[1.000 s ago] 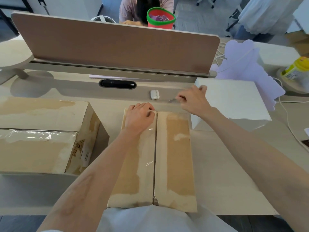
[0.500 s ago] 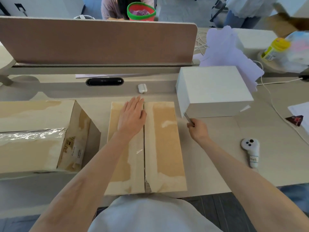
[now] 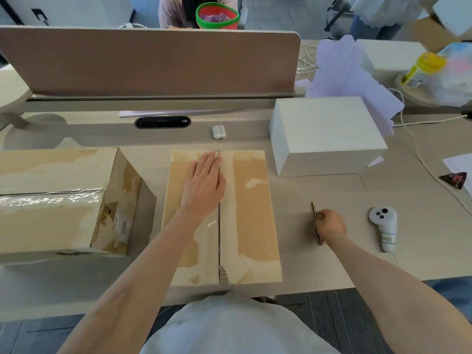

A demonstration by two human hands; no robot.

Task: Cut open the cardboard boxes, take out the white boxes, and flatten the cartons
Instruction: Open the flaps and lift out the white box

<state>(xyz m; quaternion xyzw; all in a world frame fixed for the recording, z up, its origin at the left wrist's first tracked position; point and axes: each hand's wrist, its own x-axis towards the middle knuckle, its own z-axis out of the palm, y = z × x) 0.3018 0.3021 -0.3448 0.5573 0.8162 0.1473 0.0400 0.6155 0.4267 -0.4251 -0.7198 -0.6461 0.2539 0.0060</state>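
Taped carton cut off by the left edge; thin tool partly hidden beneath right hand

We are pulling our right hand back from the far end of the carton, past the white box, carrying the cutter down toward the desk. Our left hand is uncurling, spreading flat on the flap.

The carton under your left hand is matt brown cardboard with rough pale patches and glossy clear tape along its seam. The white box looks smooth and matt on the pale wood-grain table; the cutter in your right hand glints like metal.
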